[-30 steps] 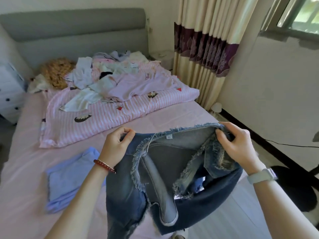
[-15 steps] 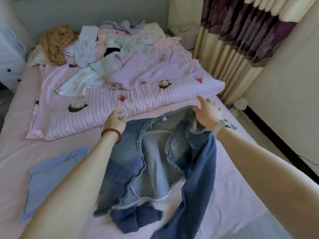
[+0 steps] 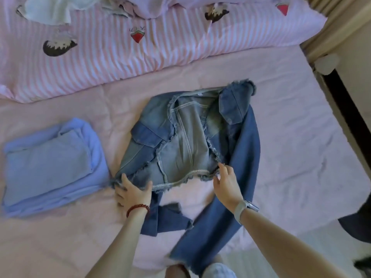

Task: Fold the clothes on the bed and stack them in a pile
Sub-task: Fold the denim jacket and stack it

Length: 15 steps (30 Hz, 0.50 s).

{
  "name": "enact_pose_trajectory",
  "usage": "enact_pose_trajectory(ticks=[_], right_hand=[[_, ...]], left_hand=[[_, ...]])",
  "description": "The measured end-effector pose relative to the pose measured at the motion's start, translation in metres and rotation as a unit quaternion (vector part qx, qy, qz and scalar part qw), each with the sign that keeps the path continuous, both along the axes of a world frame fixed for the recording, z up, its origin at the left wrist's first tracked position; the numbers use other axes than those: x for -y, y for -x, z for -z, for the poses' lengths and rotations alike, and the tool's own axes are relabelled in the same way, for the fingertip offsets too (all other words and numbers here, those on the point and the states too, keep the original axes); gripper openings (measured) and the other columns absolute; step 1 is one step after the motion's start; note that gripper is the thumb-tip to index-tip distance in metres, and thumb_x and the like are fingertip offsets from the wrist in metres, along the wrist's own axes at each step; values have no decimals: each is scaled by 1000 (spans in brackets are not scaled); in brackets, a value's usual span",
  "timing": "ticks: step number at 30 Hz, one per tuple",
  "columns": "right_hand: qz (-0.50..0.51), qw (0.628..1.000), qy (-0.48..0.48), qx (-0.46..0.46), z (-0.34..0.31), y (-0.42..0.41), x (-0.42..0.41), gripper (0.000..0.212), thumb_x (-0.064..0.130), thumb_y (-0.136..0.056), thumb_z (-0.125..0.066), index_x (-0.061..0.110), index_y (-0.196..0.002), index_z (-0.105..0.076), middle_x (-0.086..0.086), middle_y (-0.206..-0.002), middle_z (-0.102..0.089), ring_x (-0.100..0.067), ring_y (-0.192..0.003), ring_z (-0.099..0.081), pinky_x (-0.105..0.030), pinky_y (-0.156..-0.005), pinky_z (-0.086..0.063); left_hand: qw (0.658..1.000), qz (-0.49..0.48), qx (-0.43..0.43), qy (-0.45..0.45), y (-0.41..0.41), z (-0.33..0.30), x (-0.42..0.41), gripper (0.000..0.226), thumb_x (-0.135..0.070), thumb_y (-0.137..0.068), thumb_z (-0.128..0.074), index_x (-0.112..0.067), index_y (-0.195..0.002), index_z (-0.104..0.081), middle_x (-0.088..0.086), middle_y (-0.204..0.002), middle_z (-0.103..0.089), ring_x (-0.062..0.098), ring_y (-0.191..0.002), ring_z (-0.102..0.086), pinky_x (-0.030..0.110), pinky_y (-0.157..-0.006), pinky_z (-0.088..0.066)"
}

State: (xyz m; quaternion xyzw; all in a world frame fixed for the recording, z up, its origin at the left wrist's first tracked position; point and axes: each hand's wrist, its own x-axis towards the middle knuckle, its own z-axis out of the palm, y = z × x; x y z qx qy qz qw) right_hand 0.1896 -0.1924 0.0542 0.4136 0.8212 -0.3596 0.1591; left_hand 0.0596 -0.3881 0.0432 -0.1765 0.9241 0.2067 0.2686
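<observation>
A frayed blue denim jacket (image 3: 186, 137) lies front-open on the pink bed sheet (image 3: 291, 137), collar toward the far side. One long sleeve runs down its right side and hangs over the bed's near edge. My left hand (image 3: 133, 190) holds the jacket's lower left hem corner. My right hand (image 3: 226, 181) pinches the frayed hem at the lower right. A folded light-blue garment (image 3: 50, 163) sits on the sheet just left of the jacket.
A pink striped duvet (image 3: 160, 47) with strawberry prints lies across the far side, with unfolded white and pink clothes (image 3: 50, 9) on it. The bed's right edge meets a dark floor strip (image 3: 345, 109) and a curtain (image 3: 321, 27).
The jacket went from held up in the air to spread flat on the sheet. Both hands moved from its collar down to its lower hem. The camera tilted down.
</observation>
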Motion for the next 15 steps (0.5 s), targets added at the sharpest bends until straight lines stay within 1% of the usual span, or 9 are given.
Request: enact_pose_trajectory(ticks=[3, 5, 7, 8, 9, 10, 12, 13, 15], right_hand=[[41, 997, -69, -17, 23, 2, 0, 52, 8, -94, -44, 6, -144, -28, -13, -144, -29, -34, -127, -32, -40, -101, -33], [37, 989, -144, -2, 36, 10, -10, 54, 13, -94, -46, 8, -144, -29, -12, -144, -32, -35, -122, -35, -43, -94, -38], [6, 979, -200, 37, 46, 20, -24, 55, 22, -94, -49, 9, -144, -29, -12, -141, -36, -36, -118, -38, -44, -89, -39], [-12, 974, -218, 61, 50, 25, -32, 54, 27, -94, -49, 9, -142, -31, -13, -138, -39, -36, -117, -38, -44, -87, -40], [-33, 968, -233, 87, 53, 29, -37, 50, 29, -94, -49, 9, -138, -36, -13, -134, -42, -36, -117, -39, -44, -86, -40], [-56, 962, -244, 109, 54, 33, -42, 43, 29, -95, -47, 8, -132, -43, -14, -129, -46, -35, -117, -39, -44, -85, -39], [-64, 963, -240, 106, 55, 38, -47, 29, 22, -96, -42, 4, -116, -53, -16, -120, -52, -35, -115, -40, -42, -84, -38], [-28, 972, -219, 85, 53, 39, -49, 26, 19, -96, -40, 3, -110, -54, -17, -116, -55, -35, -112, -43, -41, -82, -38], [132, 979, -157, 13, 39, 40, -55, 23, 18, -95, -37, 2, -105, -51, -18, -106, -58, -35, -98, -50, -39, -75, -38]], left_hand=[[998, -11, -62, 26, 11, 13, 14, 93, -35, -74, -74, -20, -146, -18, 20, -150, -16, 38, -134, -20, 54, -104, -23], [992, 34, -117, 38, 27, 23, 25, 72, -30, -75, -74, -19, -138, -40, 19, -146, -27, 38, -131, -26, 52, -102, -26], [977, 117, -179, -12, 44, 30, 35, 33, -18, -79, -71, -7, -110, -63, 23, -122, -53, 41, -114, -46, 47, -91, -36], [967, 156, -192, -53, 50, 29, 37, 17, -15, -82, -68, -1, -90, -64, 25, -100, -60, 43, -97, -54, 45, -80, -41], [958, 185, -203, -84, 55, 27, 37, 21, -15, -85, -66, 1, -74, -57, 25, -80, -60, 44, -81, -57, 43, -69, -41], [949, 207, -218, -101, 58, 24, 36, 28, -16, -87, -64, -1, -67, -50, 25, -70, -57, 44, -71, -57, 41, -63, -41], [932, 222, -248, -144, 60, 9, 25, 21, -15, -89, -60, 2, -77, -56, 25, -76, -63, 41, -74, -61, 35, -66, -42], [923, 220, -269, -166, 60, -2, 17, 17, -13, -89, -59, 4, -86, -59, 23, -83, -66, 37, -78, -62, 30, -69, -40], [904, 193, -318, -212, 60, -23, -2, 17, -11, -89, -58, 5, -95, -61, 20, -87, -67, 30, -79, -61, 17, -66, -33]])
